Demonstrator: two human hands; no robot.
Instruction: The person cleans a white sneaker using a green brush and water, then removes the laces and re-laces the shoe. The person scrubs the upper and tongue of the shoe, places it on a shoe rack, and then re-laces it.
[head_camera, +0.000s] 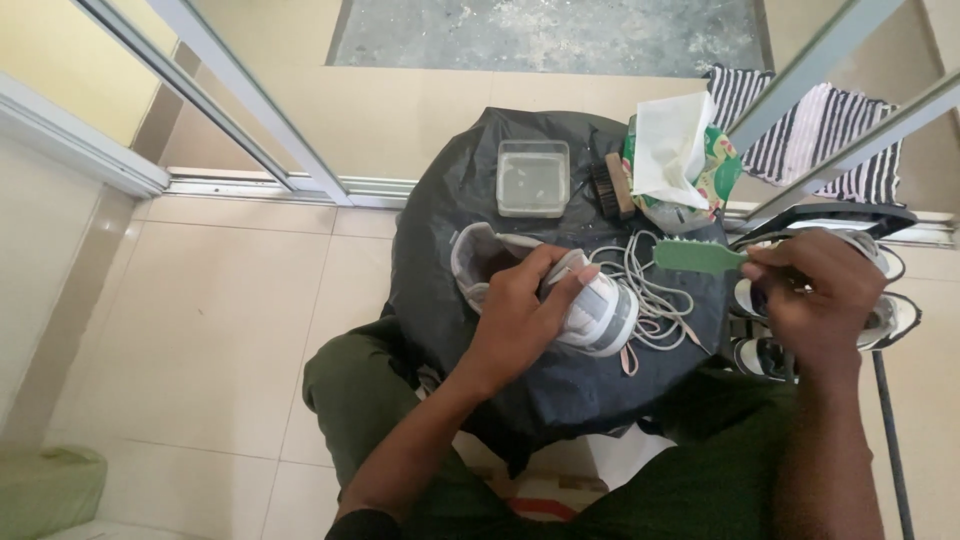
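My left hand (522, 308) grips a white and grey sneaker (600, 312) that lies on its side on a black plastic sheet (455, 190) over a low round surface. My right hand (815, 292) holds a green brush (697, 256) by its handle, bristles up, just right of the shoe. Loose white laces (652, 300) lie in a tangle between the shoe and the brush.
A clear plastic tub of water (533, 178) and a wooden brush (611, 186) sit at the sheet's far side, next to a green pack of tissues (680, 160). More shoes (890, 310) stand at the right. A striped cloth (800, 130) lies beyond a sliding door track (250, 185).
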